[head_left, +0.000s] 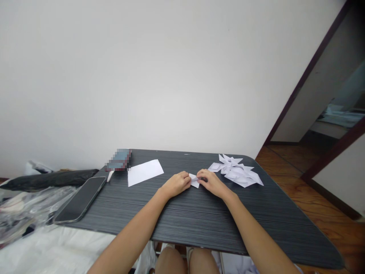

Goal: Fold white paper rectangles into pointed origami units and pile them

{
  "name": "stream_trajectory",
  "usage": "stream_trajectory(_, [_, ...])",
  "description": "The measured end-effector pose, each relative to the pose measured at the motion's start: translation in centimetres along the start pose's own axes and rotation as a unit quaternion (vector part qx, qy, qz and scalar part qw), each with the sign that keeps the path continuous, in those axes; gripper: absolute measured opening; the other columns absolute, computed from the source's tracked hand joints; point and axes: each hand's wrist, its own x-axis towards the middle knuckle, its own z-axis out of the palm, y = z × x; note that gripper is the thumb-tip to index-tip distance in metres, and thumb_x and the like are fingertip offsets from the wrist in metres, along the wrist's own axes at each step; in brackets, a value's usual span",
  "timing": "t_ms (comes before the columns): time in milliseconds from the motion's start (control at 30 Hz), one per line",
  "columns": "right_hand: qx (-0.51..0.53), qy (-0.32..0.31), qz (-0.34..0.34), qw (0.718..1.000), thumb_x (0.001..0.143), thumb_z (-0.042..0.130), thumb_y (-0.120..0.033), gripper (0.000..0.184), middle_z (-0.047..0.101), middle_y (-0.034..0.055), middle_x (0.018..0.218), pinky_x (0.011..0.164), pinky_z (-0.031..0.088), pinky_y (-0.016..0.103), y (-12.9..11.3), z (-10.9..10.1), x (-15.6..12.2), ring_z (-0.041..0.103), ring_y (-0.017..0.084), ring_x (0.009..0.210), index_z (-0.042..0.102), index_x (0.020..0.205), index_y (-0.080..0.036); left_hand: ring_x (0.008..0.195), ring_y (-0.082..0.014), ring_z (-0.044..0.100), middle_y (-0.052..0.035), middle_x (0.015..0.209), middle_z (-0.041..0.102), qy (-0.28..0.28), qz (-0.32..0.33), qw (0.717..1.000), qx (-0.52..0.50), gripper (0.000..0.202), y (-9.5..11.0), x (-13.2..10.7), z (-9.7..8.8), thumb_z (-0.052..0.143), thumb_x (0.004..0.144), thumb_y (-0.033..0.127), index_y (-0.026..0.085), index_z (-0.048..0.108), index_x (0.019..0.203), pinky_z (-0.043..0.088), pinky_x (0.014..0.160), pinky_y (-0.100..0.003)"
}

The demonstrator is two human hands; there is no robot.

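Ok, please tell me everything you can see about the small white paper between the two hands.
The small white paper looks thin, folded into an angular shape with a pointed lower corner. It is held low at the dark striped table, near its middle. The left hand pinches its left side and the right hand its right side; both hide part of it.

**One head-worn camera is looking forward and down from the near side of the table (199, 220).**

It is sitting close above the forearms and facing the far wall (142, 76). The left hand (177, 183) and right hand (212, 182) are meeting on a folded paper (195, 181) just below mid-frame, and a doorway (327, 114) is showing at far right.
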Motion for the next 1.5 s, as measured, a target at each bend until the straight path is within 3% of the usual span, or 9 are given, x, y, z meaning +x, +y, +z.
stream_trajectory(200, [-0.013, 0.040, 0.028, 0.999, 0.072, 0.051, -0.016, 0.012, 0.057, 0.0033, 0.075, 0.064, 0.039, 0.026, 0.1, 1.0, 0.1, 0.049, 0.013, 0.065, 0.062, 0.074, -0.017, 0.080, -0.0131, 0.048, -0.0069, 0.089, 0.050, 0.035, -0.042, 0.996, -0.074, 0.019, -0.2, -0.2, 0.0, 0.040, 0.080, 0.018, 0.014, 0.058, 0.079, 0.040, 0.075, -0.025])
stream_trajectory(467, [-0.034, 0.074, 0.091, 0.993, 0.069, 0.050, -0.015, 0.015, 0.060, 0.0038, 0.070, 0.063, 0.039, 0.026, 0.3, 1.2, 0.3, 0.051, 0.014, 0.062, 0.064, 0.072, -0.017, 0.074, -0.0141, 0.047, -0.0047, 0.074, 0.050, 0.057, -0.122, 0.989, -0.054, 0.021, -0.5, 0.1, 0.8, 0.040, 0.079, 0.014, 0.014, 0.061, 0.076, 0.038, 0.071, -0.026])
stream_trajectory(633, [-0.007, 0.064, 0.135, 0.989, 0.067, 0.052, -0.020, 0.014, 0.062, 0.0030, 0.062, 0.059, 0.039, 0.027, 0.4, 1.2, 0.9, 0.053, 0.016, 0.059, 0.065, 0.069, -0.017, 0.065, -0.0127, 0.046, -0.0027, 0.067, 0.049, 0.095, -0.185, 0.975, -0.077, 0.016, -0.5, 0.3, 1.1, 0.046, 0.075, 0.013, 0.014, 0.061, 0.072, 0.038, 0.066, -0.026])
stream_trajectory(900, [-0.002, 0.038, 0.205, 0.978, 0.062, 0.056, -0.021, 0.008, 0.061, 0.0047, 0.060, 0.056, 0.038, 0.024, 1.0, 1.5, 2.1, 0.055, 0.015, 0.058, 0.061, 0.062, -0.014, 0.066, -0.0139, 0.046, -0.0022, 0.065, 0.050, 0.116, -0.255, 0.956, -0.087, 0.011, -0.4, 0.9, 1.7, 0.047, 0.069, 0.008, 0.013, 0.056, 0.066, 0.038, 0.067, -0.028])
stream_trajectory(1033, [-0.068, 0.020, 0.222, 0.973, 0.065, 0.055, -0.021, 0.006, 0.059, 0.0042, 0.064, 0.056, 0.035, 0.023, 0.7, 1.9, 2.3, 0.053, 0.015, 0.062, 0.056, 0.066, -0.015, 0.068, -0.0153, 0.045, -0.0024, 0.064, 0.047, 0.107, -0.250, 0.961, -0.053, 0.014, -0.3, 1.1, 2.2, 0.044, 0.068, 0.005, 0.013, 0.055, 0.070, 0.038, 0.069, -0.029])
stream_trajectory(1267, [-0.164, 0.008, 0.189, 0.968, 0.071, 0.048, -0.014, 0.013, 0.055, 0.0035, 0.079, 0.065, 0.030, 0.023, 0.1, 2.3, 2.1, 0.050, 0.015, 0.077, 0.051, 0.082, -0.019, 0.068, -0.0139, 0.044, -0.0023, 0.067, 0.042, 0.090, -0.235, 0.966, -0.057, 0.021, -0.4, 0.8, 2.0, 0.040, 0.074, 0.008, 0.015, 0.060, 0.075, 0.037, 0.067, -0.026])
stream_trajectory(1500, [-0.180, -0.012, 0.199, 0.963, 0.073, 0.044, -0.014, 0.015, 0.052, 0.0028, 0.078, 0.064, 0.028, 0.023, 0.2, 2.3, 2.0, 0.049, 0.016, 0.078, 0.050, 0.086, -0.020, 0.066, -0.0126, 0.046, -0.0016, 0.066, 0.051, 0.032, -0.185, 0.979, -0.083, 0.022, -1.5, 0.0, 0.6, 0.048, 0.072, 0.014, 0.018, 0.064, 0.087, 0.036, 0.065, -0.023])
